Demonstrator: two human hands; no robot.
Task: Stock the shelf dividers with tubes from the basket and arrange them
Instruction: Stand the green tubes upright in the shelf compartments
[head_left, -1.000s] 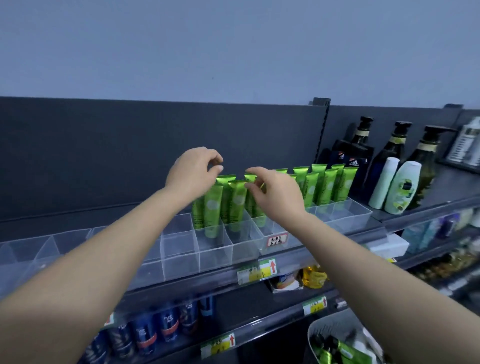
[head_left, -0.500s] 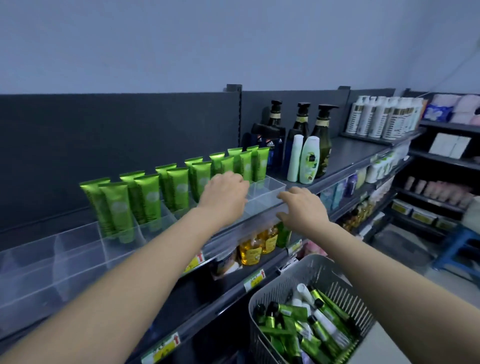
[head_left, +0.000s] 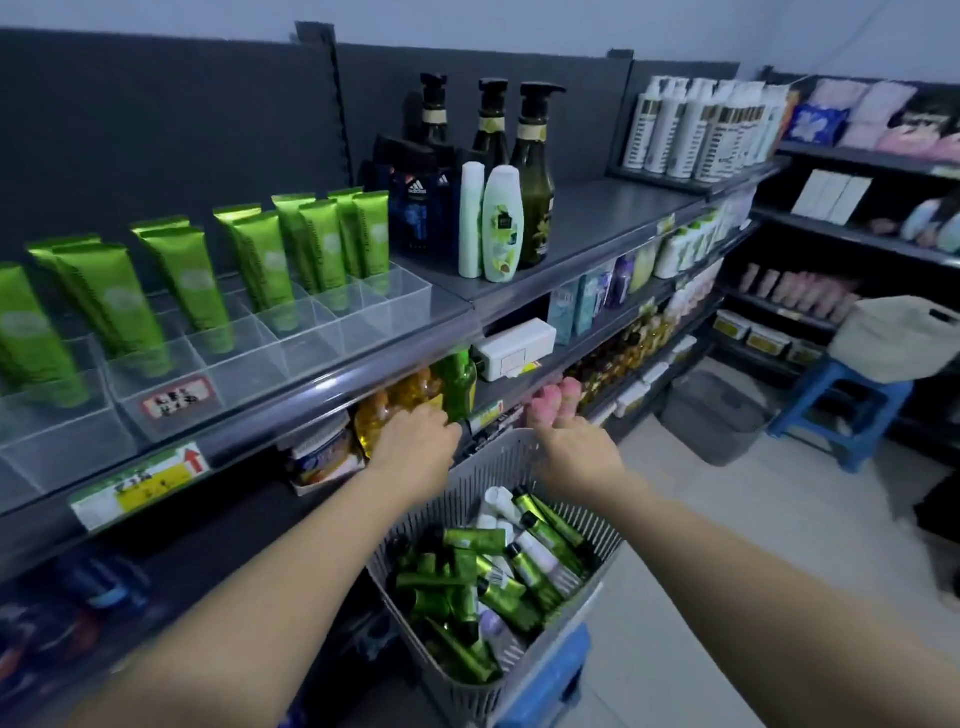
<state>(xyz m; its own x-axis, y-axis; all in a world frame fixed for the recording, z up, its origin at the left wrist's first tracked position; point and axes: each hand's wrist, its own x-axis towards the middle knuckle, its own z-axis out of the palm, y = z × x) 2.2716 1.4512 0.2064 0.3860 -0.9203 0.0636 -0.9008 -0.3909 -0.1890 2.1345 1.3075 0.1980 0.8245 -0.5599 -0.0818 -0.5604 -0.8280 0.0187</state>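
Note:
Upright green tubes (head_left: 189, 278) stand in the back cells of the clear shelf dividers (head_left: 311, 335) on the upper shelf at left; the front cells hold nothing. Below, a grey slatted basket (head_left: 605, 564) holds several loose green tubes with black caps (head_left: 467, 587) and a few white tubes (head_left: 540, 556). My left hand (head_left: 415, 449) hovers at the basket's far left rim, and my right hand (head_left: 576, 452) is over its far right rim. Both hands point away from me with fingers loosely bent, and nothing shows in either.
Dark pump bottles (head_left: 530, 171) and pale bottles (head_left: 501, 223) stand right of the dividers. Lower shelves carry yellow and green bottles (head_left: 415, 389). The basket sits on a blue stool (head_left: 550, 680). On the floor at right are a grey bin (head_left: 714, 415) and another blue stool (head_left: 836, 410).
Both hands left the tube tops on the shelf and dropped down to the basket's far rim. My view swung right and downward, bringing the basket fully into sight.

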